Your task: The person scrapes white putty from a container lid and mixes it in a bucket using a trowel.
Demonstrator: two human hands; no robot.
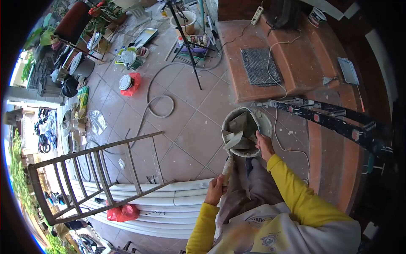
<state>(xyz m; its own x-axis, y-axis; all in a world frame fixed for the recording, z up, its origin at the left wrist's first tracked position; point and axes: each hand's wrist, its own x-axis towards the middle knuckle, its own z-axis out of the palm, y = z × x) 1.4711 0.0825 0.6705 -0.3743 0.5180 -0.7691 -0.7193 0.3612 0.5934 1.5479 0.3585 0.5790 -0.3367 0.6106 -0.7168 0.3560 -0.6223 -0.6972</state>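
Note:
A round bucket (267, 123) with grey paste-like material in it stands on the tiled floor just ahead of the person's legs. My right hand (264, 145) is closed at the bucket's right side; whether it grips the rim or a tool inside is hard to tell. Below and left of the bucket, my left hand (216, 190) is wrapped round a pale, smeared handle (228, 171) that points up toward the bucket's lower edge. A pale curved piece (234, 141) lies at the bucket's left inside.
An aluminium ladder (101, 148) lies at the left beside long white pipes (186, 198). Reddish steps (296, 55) and a dark ladder (330, 118) are at the right. A tripod (187, 46) stands ahead, near a hose (149, 95) and a lidded can (125, 82).

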